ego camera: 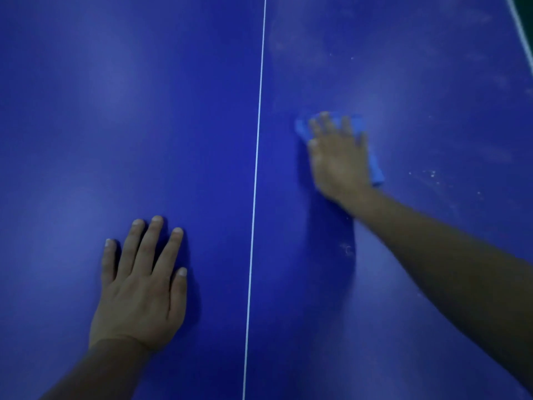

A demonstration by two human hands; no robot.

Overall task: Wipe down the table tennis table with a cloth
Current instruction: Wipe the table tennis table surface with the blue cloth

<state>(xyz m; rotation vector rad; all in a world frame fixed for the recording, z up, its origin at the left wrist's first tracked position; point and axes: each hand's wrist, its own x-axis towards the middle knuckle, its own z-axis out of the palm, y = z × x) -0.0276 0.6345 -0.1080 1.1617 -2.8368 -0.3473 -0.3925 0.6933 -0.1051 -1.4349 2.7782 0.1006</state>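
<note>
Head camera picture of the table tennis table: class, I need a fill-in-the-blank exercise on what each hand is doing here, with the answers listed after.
1. The right hand presses a light blue ____ onto the table.
2. The left hand lies flat and holds ____.
3. A thin white line runs ____ the two hands.
4. White specks lie on the ____ hand's side of the line.

Answers: cloth; nothing; between; right

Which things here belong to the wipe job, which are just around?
Job:
- blue cloth, under the right hand
- table top
- dusty smears and white specks right of the centre line

Not part of it:
- left hand, flat on the table, holding nothing
- dark green strip beyond the far right table edge
</note>
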